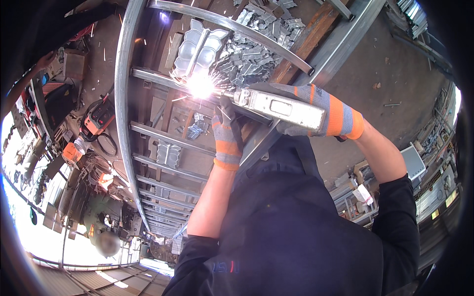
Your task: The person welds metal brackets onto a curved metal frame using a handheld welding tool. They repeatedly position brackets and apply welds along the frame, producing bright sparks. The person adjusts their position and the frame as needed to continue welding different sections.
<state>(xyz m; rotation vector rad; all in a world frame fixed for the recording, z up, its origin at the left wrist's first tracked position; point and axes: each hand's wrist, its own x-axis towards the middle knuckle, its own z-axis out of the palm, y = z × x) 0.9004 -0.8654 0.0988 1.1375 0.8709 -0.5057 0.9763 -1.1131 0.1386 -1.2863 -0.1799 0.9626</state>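
My right hand (340,116), in a grey and orange glove, is wrapped round a boxy, pale metal welding gun (289,107). Its nozzle points left into a white glare with flying sparks, at a crossbar (158,78) of a ladder-like metal frame (123,98). My left hand (228,135), gloved the same way, is raised just below the nozzle with its fingers drawn together. Whatever they hold, if anything, cannot be made out. Just beyond the glare lies a silvery, leaf-shaped ornamental panel (200,49). The weld spot itself is lost in the brightness.
A heap of small silvery metal pieces (254,49) lies beyond the gun, beside a wooden beam (308,42). More ornamental panels (169,154) show between the crossbars. An orange and black machine (97,118) stands at left. Another person (106,222) is at lower left.
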